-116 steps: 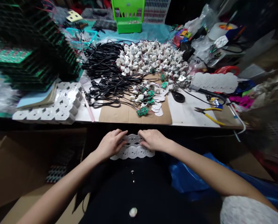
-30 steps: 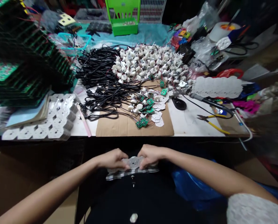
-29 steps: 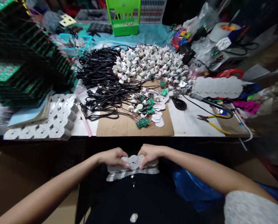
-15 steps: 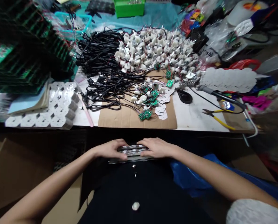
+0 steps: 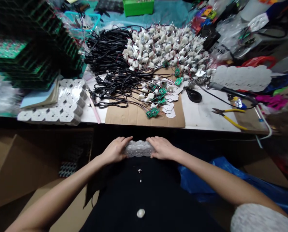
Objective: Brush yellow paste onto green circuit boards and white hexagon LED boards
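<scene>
Both my hands grip a stack of pale scalloped panels (image 5: 139,149) close to my body, below the front edge of the workbench. My left hand (image 5: 116,149) is closed on its left end, with the fingers over the far side. At the right end, my right hand (image 5: 162,148) is closed the same way. The panels have small holes, and their wavy long edges face me and the bench. A similar scalloped stack (image 5: 68,106) lies on the bench at left, partly under a blue-covered booklet (image 5: 38,96).
On a cardboard sheet (image 5: 144,116) lie green circuit boards (image 5: 153,112) and black cables (image 5: 117,83). Behind is a heap of white motor-like parts (image 5: 168,45). Stacked circuit boards (image 5: 10,71) stand at left. Yellow-handled cutters (image 5: 222,112), a soldering iron (image 5: 221,86) and pink tweezers (image 5: 94,108) lie around.
The stack has turned in my hands: its layered edges faced me before, and now a broad holed face shows. The view has shifted slightly.
</scene>
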